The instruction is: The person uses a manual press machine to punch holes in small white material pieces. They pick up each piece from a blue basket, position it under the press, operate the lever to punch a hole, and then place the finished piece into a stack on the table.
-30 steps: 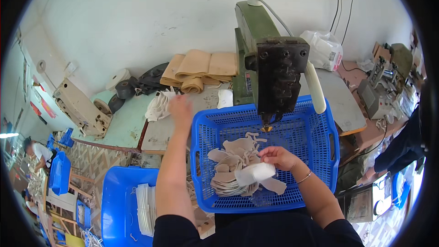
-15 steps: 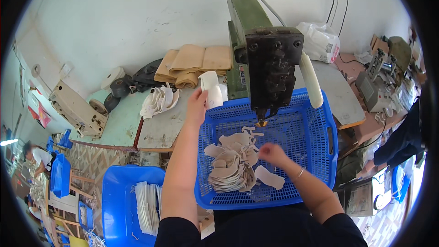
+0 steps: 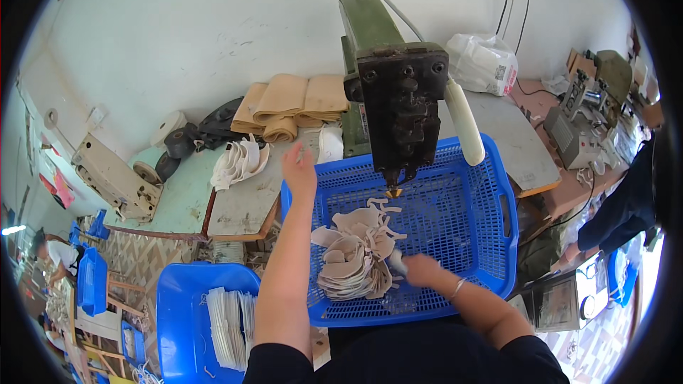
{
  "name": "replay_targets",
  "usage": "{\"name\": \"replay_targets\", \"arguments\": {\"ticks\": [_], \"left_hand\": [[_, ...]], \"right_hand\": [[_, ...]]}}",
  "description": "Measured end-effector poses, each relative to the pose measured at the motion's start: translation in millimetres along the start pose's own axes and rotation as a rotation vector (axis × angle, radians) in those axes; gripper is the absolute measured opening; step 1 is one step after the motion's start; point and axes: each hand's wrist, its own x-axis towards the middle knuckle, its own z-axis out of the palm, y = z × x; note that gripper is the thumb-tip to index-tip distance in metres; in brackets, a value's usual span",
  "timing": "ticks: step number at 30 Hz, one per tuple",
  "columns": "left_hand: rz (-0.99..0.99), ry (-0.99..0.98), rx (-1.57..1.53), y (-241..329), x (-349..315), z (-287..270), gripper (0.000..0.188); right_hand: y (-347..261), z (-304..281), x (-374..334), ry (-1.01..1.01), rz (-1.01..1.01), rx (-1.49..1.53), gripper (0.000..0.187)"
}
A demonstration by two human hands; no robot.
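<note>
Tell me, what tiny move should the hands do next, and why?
Maybe lift the pale piece from the blue basket toward the left hand. The right hand seems to have it, low beside the pile, while the left hand looks empty near the basket's far left corner.

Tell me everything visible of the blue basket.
The blue basket is rectangular, open-topped and plastic-looking, with slotted walls and floor and a handle hole in its right end. It sits upright; the black machine head hides part of its far rim. A pile of pale pieces lies on its floor, left of centre; beside it, the right hand holds a whitish piece.
</note>
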Motion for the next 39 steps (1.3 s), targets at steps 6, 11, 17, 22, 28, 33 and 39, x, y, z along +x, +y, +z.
{"name": "replay_targets", "arguments": {"ticks": [6,11,17,22,28,33,39], "left_hand": [[-0.592,-0.560,-0.689,83.0,-108.5,-54.4,0.024],[-0.614,-0.672,-0.888,127.7,-125.7,-50.0,0.017],[-0.508,-0.635,-0.823,149.8,-111.8,-54.5,0.013],[-0.514,-0.601,-0.703,158.7,-99.9,-46.5,0.012],[-0.490,-0.568,-0.697,161.0,-94.5,-41.1,0.013],[-0.477,-0.538,-0.686,160.4,-91.4,-40.6,0.014],[-0.476,-0.535,-0.689,157.0,-94.4,-37.2,0.014]], "right_hand": [[-2.2,-98.2,-29.0,0.044,-0.387,1.195,0.024],[-16.7,-114.3,-37.8,0.104,-0.404,1.222,0.023],[-24.1,-116.3,-44.2,0.183,-0.462,1.248,0.022],[-27.9,-122.7,-43.9,0.209,-0.451,1.306,0.023],[-26.0,-125.9,-41.7,0.203,-0.482,1.349,0.025],[-29.2,-125.1,-37.5,0.207,-0.490,1.389,0.023],[-27.6,-123.2,-38.6,0.206,-0.495,1.440,0.022]]}}
